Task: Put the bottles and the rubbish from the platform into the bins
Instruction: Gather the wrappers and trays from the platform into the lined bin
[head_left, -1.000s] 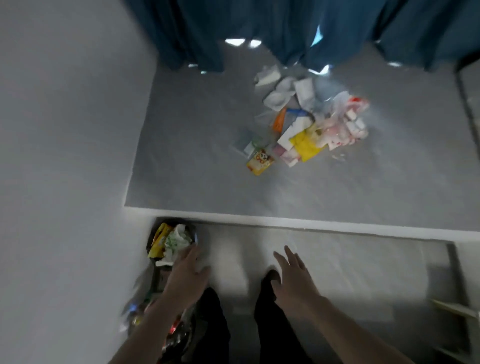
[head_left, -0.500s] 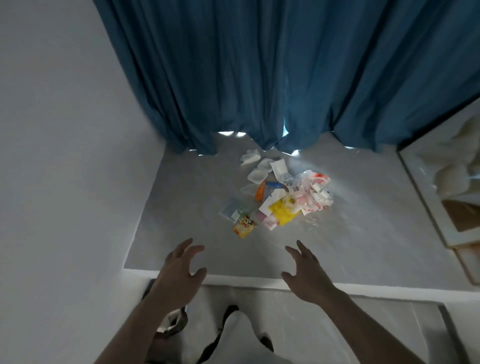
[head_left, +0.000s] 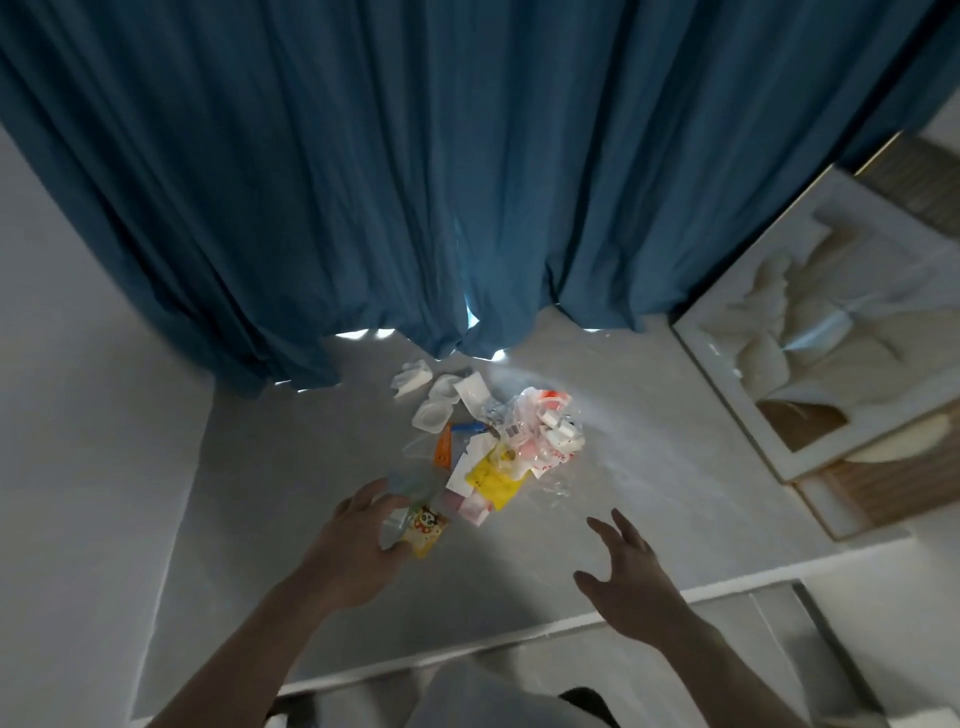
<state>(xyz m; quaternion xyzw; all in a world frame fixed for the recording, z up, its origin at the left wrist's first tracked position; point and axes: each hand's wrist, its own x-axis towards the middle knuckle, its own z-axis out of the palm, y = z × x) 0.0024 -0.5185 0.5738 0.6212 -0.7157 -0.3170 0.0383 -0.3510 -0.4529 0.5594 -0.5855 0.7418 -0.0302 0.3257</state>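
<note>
Rubbish (head_left: 493, 457) sits in a loose pile on the platform (head_left: 649, 493), near the blue curtain (head_left: 467, 182); no bins in frame now.

Head view: a second ago both hands hung low by a full bin below the platform edge, holding nothing. Half a second ago they were up at the edge, spread. Now left hand (head_left: 358, 540) is out over the platform with fingers curling round the yellow packet (head_left: 426, 530) and the clear plastic beside it, the nearest pieces of the pile. Looks like a grasp closing; can't tell if it's lifted yet. Right hand (head_left: 623, 566) hovers relaxed with spread fingers, touching nothing, well to the right of the packet and short of the pile.

My read: previous drop is done and a new pick cycle has started. Most of the pile lies just beyond the left hand, so several more trips are likely. No bottle clearly visible in the heap.
</note>
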